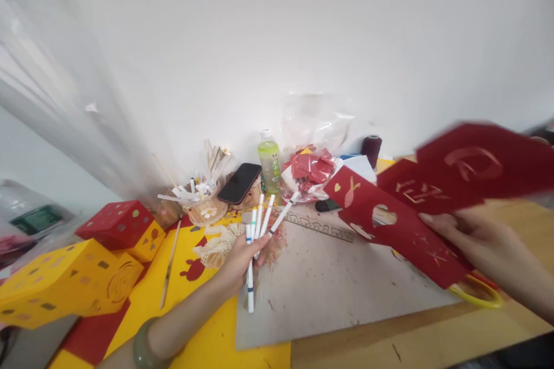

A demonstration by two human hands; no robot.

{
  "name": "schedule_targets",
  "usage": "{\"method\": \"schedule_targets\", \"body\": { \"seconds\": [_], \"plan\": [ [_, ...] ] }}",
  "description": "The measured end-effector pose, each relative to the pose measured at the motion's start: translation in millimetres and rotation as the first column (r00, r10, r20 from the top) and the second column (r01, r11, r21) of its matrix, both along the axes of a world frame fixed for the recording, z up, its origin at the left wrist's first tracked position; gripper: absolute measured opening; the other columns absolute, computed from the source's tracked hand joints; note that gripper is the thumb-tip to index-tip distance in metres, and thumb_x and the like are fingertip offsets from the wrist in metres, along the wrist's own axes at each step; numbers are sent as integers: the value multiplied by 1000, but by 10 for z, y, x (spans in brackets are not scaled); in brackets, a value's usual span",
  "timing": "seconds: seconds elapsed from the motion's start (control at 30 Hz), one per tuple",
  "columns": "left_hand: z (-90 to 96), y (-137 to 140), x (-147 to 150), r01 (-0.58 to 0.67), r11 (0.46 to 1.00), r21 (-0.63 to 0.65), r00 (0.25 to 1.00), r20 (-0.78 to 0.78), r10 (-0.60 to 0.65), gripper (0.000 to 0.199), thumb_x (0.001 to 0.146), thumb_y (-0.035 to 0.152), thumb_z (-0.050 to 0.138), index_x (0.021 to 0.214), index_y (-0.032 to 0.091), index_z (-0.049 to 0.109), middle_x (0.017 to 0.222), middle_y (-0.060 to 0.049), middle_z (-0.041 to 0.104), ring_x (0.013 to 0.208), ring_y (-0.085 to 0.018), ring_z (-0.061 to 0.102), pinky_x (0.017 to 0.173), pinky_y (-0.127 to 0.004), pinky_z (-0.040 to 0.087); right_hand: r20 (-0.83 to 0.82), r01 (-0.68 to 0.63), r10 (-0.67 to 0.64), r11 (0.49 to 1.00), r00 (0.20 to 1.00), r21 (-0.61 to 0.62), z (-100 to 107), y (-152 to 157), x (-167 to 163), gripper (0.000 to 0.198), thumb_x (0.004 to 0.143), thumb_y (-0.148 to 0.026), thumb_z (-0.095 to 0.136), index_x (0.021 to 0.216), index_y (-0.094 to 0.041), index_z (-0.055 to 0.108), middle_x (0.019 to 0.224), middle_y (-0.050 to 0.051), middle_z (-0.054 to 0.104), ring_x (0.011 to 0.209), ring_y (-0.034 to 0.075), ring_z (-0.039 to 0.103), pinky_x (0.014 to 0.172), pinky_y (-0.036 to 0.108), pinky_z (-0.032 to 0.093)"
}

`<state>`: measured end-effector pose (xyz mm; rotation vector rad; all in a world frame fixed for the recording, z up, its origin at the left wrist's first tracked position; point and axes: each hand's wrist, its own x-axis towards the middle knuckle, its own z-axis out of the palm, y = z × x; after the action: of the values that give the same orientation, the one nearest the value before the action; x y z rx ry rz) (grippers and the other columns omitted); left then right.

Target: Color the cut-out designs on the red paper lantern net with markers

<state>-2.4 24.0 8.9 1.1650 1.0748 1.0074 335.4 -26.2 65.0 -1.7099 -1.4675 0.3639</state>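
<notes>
Several white marker pens (258, 219) with blue and other coloured bands are bunched in my left hand (242, 256), their ends fanned out above the grey board (315, 300). On the right, my right hand (485, 242) grips red paper pieces (407, 230) with cut-out shapes, one of them a heart-like hole. The upper red piece is smeared by motion. Below those pieces shows the yellow handle of scissors (480, 293). Beside my left hand lies a cream lace piece (219, 245) on yellow paper (208, 323).
A ruler (318, 226) lies at the board's back edge. Behind stand a green bottle (270, 161), a phone (240, 183), a basket of pens (205, 207), a bag of red scraps (311, 167) and a thread spool (371, 150). Yellow and red boxes (64, 277) sit left.
</notes>
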Motion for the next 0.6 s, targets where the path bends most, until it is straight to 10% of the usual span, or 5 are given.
{"method": "schedule_targets", "body": {
  "seconds": [0.2,0.6],
  "plan": [
    [63,-16,13,2,1000,-24,1000,1,-2,30,69,42,61,68,14,50,43,6,43,37,-4,32,38,-16,22,-581,-263,126,952,804,-158,107,135,-405,32,70,-44,60,93,-22,57,80,4,69,64,20,64,53,27,52],
    [-51,36,-6,-9,999,-43,998,62,12,29,70,39,60,81,14,50,56,2,55,35,-3,35,35,-16,21,-559,-364,225,920,798,-148,141,144,-590,25,65,-44,64,70,-19,59,65,3,67,58,21,64,50,27,52]
  ]
}}
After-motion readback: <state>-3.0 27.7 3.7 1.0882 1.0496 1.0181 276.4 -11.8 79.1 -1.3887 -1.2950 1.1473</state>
